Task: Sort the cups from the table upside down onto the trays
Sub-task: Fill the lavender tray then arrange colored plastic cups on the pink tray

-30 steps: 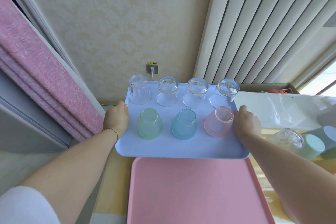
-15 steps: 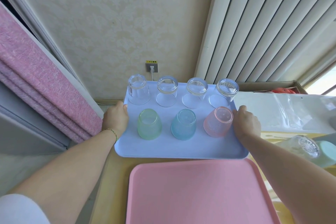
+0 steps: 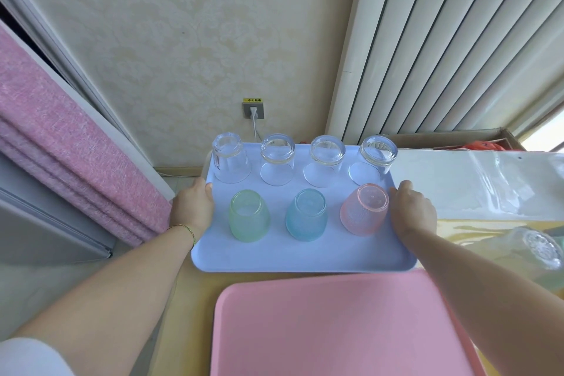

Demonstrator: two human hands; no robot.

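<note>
Cups, seven, stand upside down on the blue tray, its side edges gripped by left hand and right hand; pink tray holds none; one glass lies off to the right.

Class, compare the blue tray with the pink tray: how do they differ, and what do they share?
The blue tray carries seven upturned cups; the pink tray shows none. The left hand and right hand grip the blue tray's sides; no hand holds the pink tray. Both are rectangular with rounded corners and raised rims.
</note>
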